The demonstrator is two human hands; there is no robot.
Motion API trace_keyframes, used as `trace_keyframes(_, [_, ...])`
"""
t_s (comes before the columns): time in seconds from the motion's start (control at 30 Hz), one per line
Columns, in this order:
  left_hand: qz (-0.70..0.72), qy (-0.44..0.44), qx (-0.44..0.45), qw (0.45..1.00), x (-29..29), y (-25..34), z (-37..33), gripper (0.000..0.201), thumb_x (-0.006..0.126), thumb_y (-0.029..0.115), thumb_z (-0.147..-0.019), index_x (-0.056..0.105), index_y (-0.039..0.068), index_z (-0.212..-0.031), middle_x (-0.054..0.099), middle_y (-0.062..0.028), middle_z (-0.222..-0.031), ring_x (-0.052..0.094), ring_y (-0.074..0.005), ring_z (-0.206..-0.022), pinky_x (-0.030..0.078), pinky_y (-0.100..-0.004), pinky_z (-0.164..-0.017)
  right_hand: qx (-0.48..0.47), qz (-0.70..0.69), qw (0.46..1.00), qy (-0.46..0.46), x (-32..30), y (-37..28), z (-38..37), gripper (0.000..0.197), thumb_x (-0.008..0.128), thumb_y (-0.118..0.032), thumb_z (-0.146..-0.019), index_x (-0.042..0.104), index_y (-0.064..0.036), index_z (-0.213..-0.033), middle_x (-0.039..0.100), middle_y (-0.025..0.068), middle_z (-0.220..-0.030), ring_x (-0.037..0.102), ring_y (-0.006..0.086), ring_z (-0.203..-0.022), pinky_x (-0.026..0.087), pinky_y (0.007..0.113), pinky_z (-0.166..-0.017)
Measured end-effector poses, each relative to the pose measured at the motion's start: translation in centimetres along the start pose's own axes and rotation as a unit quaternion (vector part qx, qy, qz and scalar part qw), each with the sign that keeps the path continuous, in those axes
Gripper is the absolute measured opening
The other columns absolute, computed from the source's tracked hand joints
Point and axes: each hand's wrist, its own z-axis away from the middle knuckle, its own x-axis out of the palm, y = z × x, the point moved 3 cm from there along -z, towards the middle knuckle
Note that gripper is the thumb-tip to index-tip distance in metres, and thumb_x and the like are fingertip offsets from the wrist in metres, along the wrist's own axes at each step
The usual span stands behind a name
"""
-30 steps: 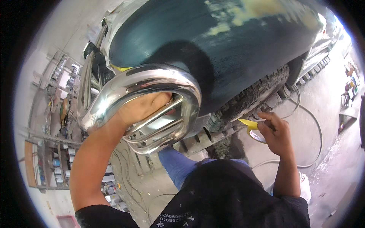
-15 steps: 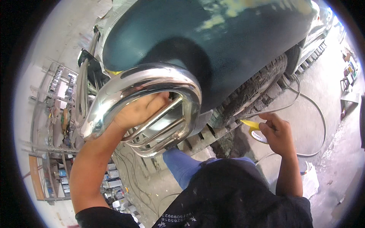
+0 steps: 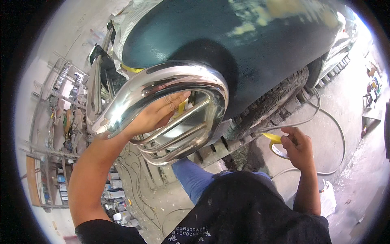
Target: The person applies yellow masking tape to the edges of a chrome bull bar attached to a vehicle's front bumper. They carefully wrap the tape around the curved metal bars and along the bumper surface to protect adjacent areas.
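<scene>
A curved chrome bumper guard (image 3: 217, 83) juts out from the front of a vehicle. Through its loop reaches my left hand (image 3: 156, 112), fingers stretched out and lying flat against a surface behind the bars. Beside those fingertips shows a short yellow tape strip (image 3: 182, 107); the guard hides part of what they touch. To the right, apart from the vehicle, my right hand (image 3: 299, 147) is closed on a roll of yellow masking tape (image 3: 278, 150). A loose end of the tape points left from the roll.
A dark green fender (image 3: 256, 57) with pale sanded patches rises ahead, above a muddy tire (image 3: 284, 91). A grey hose (image 3: 343, 134) loops on the floor at right, near a white plastic bag (image 3: 328, 197). Cluttered shelves (image 3: 61, 158) line the left.
The vehicle has shifted slightly right in the view. Yellow tape now shows by my left fingers, which look straighter. My right hand keeps its hold on the tape roll.
</scene>
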Motion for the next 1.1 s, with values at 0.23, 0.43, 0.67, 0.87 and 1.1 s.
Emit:
trace_keyframes(0.23, [-0.028,-0.035,-0.023,0.999,-0.9,0.2,-0.2,0.064,0.066,0.009,-0.084,0.044,0.010,-0.144,0.049,-0.0120,-0.142,0.055,-0.0305,-0.122,0.046,-0.0386,-0.103,0.023,0.042,0.999,-0.013,-0.8,-1.0,0.4,0.024,0.066,-0.007,-0.086,0.065,0.0016,-0.109,0.065,0.0078,-0.071,0.059,0.0098,-0.065,0.047,0.025,-0.061])
trace_keyframes(0.43, [-0.157,-0.032,0.030,0.987,-1.8,1.0,0.2,0.054,0.064,0.006,-0.082,0.054,0.004,-0.134,0.052,-0.0109,-0.141,0.050,-0.0274,-0.129,0.040,-0.0392,-0.110,0.006,0.026,0.999,-0.018,-0.9,-0.7,0.8,0.026,0.067,-0.008,-0.086,0.065,0.0014,-0.109,0.066,0.0091,-0.072,0.062,0.0115,-0.066,0.049,0.027,-0.064])
trace_keyframes(0.67, [-0.174,-0.038,0.055,0.982,-2.8,1.4,0.1,0.052,0.060,0.005,-0.083,0.054,0.005,-0.134,0.043,-0.0102,-0.149,0.047,-0.0283,-0.132,0.039,-0.0407,-0.111,0.024,-0.004,1.000,-0.014,-0.7,-1.1,1.1,0.025,0.065,-0.008,-0.086,0.065,0.0012,-0.109,0.066,0.0097,-0.072,0.062,0.0122,-0.065,0.049,0.028,-0.063])
trace_keyframes(0.87, [-0.238,-0.073,0.058,0.967,-1.7,0.6,1.1,0.051,0.051,0.007,-0.087,0.052,0.008,-0.138,0.040,-0.0073,-0.151,0.041,-0.0269,-0.136,0.033,-0.0399,-0.115,0.004,0.012,1.000,-0.017,-0.6,-1.8,1.0,0.024,0.065,-0.007,-0.085,0.066,0.0004,-0.108,0.064,0.0086,-0.071,0.058,0.0120,-0.063,0.046,0.027,-0.060])
trace_keyframes(1.1, [-0.201,-0.064,-0.074,0.975,-4.3,2.1,2.2,0.047,0.049,0.014,-0.093,0.049,0.010,-0.139,0.043,-0.0111,-0.146,0.044,-0.0287,-0.133,0.037,-0.0387,-0.111,-0.079,-0.036,0.995,0.040,-2.1,-4.2,-0.2,0.024,0.063,-0.005,-0.086,0.064,0.0021,-0.109,0.056,0.0010,-0.071,0.051,0.0076,-0.062,0.042,0.024,-0.058])
